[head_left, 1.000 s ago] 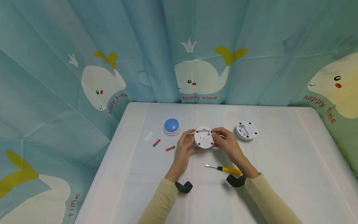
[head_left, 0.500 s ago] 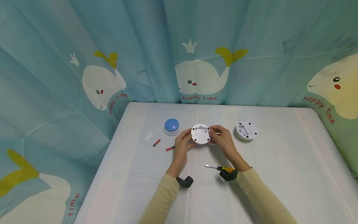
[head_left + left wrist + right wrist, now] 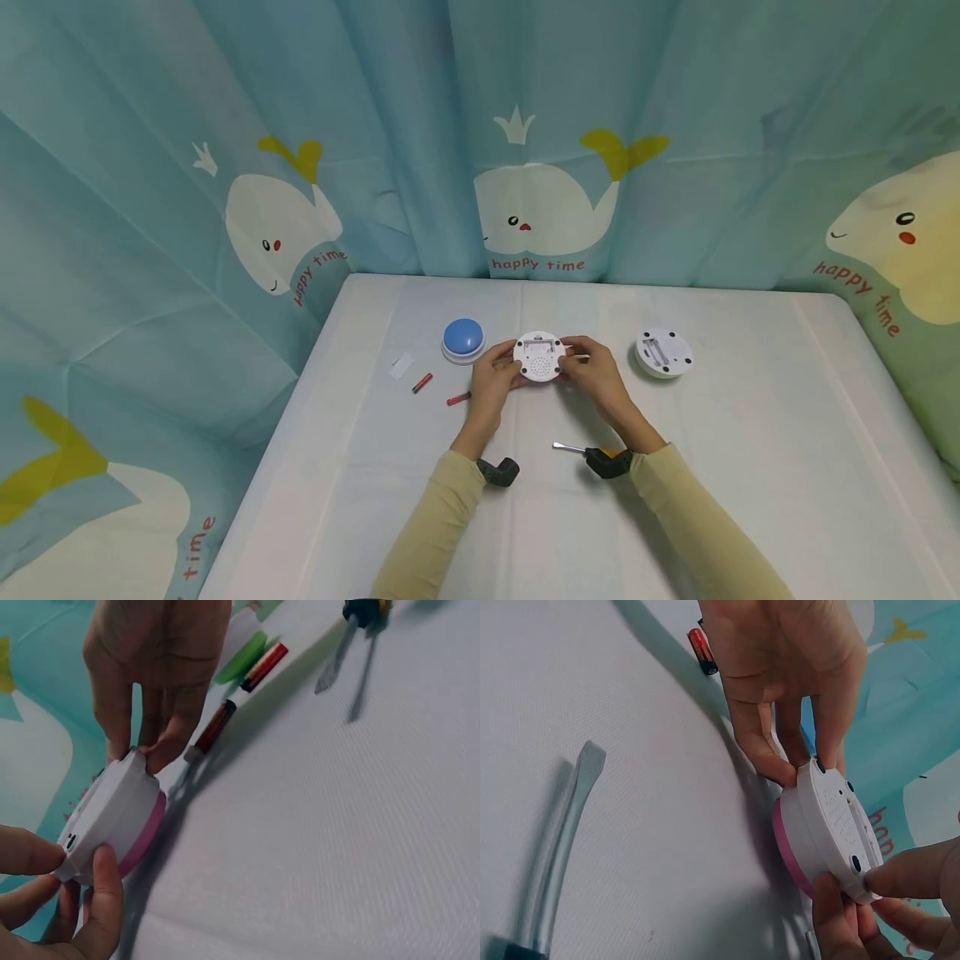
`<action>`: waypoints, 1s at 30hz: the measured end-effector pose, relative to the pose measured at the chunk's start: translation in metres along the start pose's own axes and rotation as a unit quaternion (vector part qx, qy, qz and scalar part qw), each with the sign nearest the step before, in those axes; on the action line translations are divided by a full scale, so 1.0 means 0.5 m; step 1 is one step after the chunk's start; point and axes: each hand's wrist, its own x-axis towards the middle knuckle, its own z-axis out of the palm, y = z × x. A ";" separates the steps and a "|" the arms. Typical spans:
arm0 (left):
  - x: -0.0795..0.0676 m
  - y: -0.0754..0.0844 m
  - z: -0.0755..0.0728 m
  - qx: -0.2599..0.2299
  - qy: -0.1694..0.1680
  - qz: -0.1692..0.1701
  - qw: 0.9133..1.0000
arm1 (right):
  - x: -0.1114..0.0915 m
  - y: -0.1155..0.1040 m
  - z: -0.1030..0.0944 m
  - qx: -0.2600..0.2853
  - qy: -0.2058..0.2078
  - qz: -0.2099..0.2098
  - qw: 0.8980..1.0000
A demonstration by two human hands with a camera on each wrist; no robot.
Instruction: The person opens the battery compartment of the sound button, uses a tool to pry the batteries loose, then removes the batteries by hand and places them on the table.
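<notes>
Both hands hold an upturned round push button (image 3: pixel 540 367), white with a pink dome underneath. Its underside faces up, with an open battery compartment, speaker holes and dark feet. My left hand (image 3: pixel 491 390) grips the left rim, its thumb on the face. On the opposite rim, my right hand (image 3: pixel 602 385) pinches with thumb and fingers. The left wrist view has the white casing (image 3: pixel 112 817) between the two hands, apart from the table. A red battery (image 3: pixel 458 398) lies beside the left hand. The screwdriver (image 3: pixel 570 448) lies near the right wrist, its yellow handle partly covered.
A blue-domed button (image 3: pixel 463 336) stands left of the hands. Another red battery (image 3: pixel 422 382) and a small white cover (image 3: pixel 401 365) lie nearby. To the right sits a second upturned white button (image 3: pixel 663 352). In the left wrist view, red-black batteries (image 3: pixel 264 667) show past the right hand.
Both hands have shifted the button slightly left and away, and its tilt has changed. The right forearm now covers more of the screwdriver. The left thumb has come onto the button's face.
</notes>
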 end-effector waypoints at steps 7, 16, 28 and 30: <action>0.009 -0.010 0.006 0.052 0.017 0.019 0.998 | 0.002 0.010 -0.001 -0.039 -0.006 -0.007 0.999; 0.014 -0.002 0.004 0.177 0.034 0.074 0.981 | 0.005 0.008 0.003 -0.067 -0.003 -0.027 0.997; 0.007 0.040 -0.035 0.359 0.061 0.168 0.916 | 0.004 -0.014 0.024 -0.226 0.046 -0.138 0.963; 0.005 0.047 -0.048 0.381 0.061 0.186 0.903 | 0.005 -0.018 0.032 -0.237 0.056 -0.169 0.955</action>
